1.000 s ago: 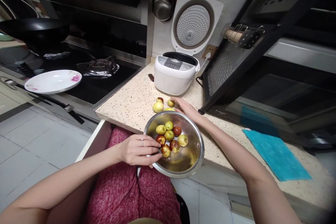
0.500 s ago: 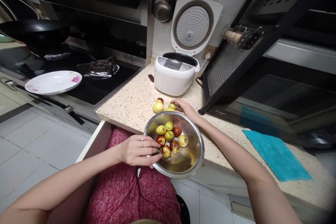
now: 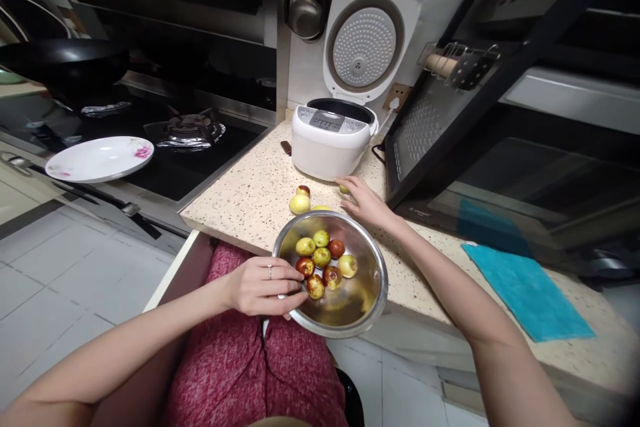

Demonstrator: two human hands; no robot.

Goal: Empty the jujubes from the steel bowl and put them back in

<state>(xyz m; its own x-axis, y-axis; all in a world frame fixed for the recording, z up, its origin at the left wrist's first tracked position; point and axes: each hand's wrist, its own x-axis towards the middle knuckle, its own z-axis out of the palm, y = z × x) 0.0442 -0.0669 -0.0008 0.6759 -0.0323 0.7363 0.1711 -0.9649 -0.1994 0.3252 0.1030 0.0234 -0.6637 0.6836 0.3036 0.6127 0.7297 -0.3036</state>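
Observation:
My left hand (image 3: pixel 270 285) grips the near-left rim of a steel bowl (image 3: pixel 367 297), its fingertips reaching over the edge. Inside the bowl lie several jujubes (image 3: pixel 322 257), some yellow-green and some red-brown. Beyond the far rim, my right hand (image 3: pixel 367 203) has its fingers curled around a green jujube (image 3: pixel 343 189), mostly hidden by them. To the left of that hand, a yellow jujube (image 3: pixel 300 204) and a part-red jujube (image 3: pixel 303 191) rest on the counter. Another yellow jujube (image 3: pixel 321 208) shows partly behind the bowl's rim.
A white rice cooker (image 3: pixel 327 143) stands with its lid up at the back of the speckled counter (image 3: pixel 235 197). On the right are a black oven (image 3: pixel 500 167) and a teal cloth (image 3: pixel 530 293). A white plate (image 3: pixel 100 159) sits by the stove's front edge. An open drawer (image 3: pixel 173 270) juts out below.
My right hand has moved a little right and away from me, and the green jujube has shifted with it. The left hand and bowl stay almost where they were.

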